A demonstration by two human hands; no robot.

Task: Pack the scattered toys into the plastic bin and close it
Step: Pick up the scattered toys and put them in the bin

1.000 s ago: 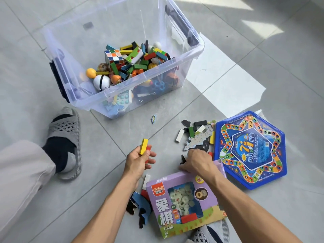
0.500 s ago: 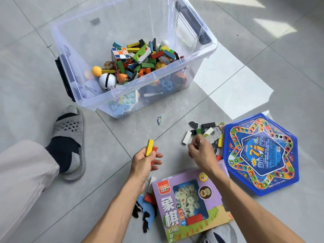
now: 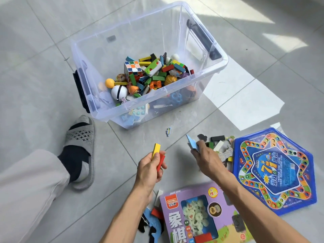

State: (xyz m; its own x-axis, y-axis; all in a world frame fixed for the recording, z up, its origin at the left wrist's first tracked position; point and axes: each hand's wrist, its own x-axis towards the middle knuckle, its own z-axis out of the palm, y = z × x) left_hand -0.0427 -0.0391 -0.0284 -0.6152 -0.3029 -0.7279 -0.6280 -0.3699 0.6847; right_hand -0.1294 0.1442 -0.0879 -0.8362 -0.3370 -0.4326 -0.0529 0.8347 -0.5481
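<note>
While the clear bin (image 3: pixel 206 71) stands open on the tiled floor (image 3: pixel 43 58), a person crouches over the toys yet to be packed. Left hand (image 3: pixel 149 170): fingers curled round a yellow block (image 3: pixel 156 150) and a red block (image 3: pixel 161 162), both standing up out of the grip. Right hand (image 3: pixel 206 156): raised just above the floor, its grip pinching a light-blue flat piece (image 3: pixel 192 143) between thumb and fingers. Inside the bin lie a heap of coloured blocks (image 3: pixel 157 74), a puzzle cube (image 3: pixel 132 67), a white ball (image 3: pixel 119 92) and an orange ball (image 3: pixel 110 82). Loose pieces (image 3: pixel 217 142) lie scattered just beyond the right hand, beside a blue hexagonal game board (image 3: pixel 275 171). A purple chess box (image 3: pixel 198 214) lies nearest the camera, with more pieces (image 3: pixel 154 223) at its left edge. A slippered foot (image 3: pixel 80 148) rests left of the bin.
</note>
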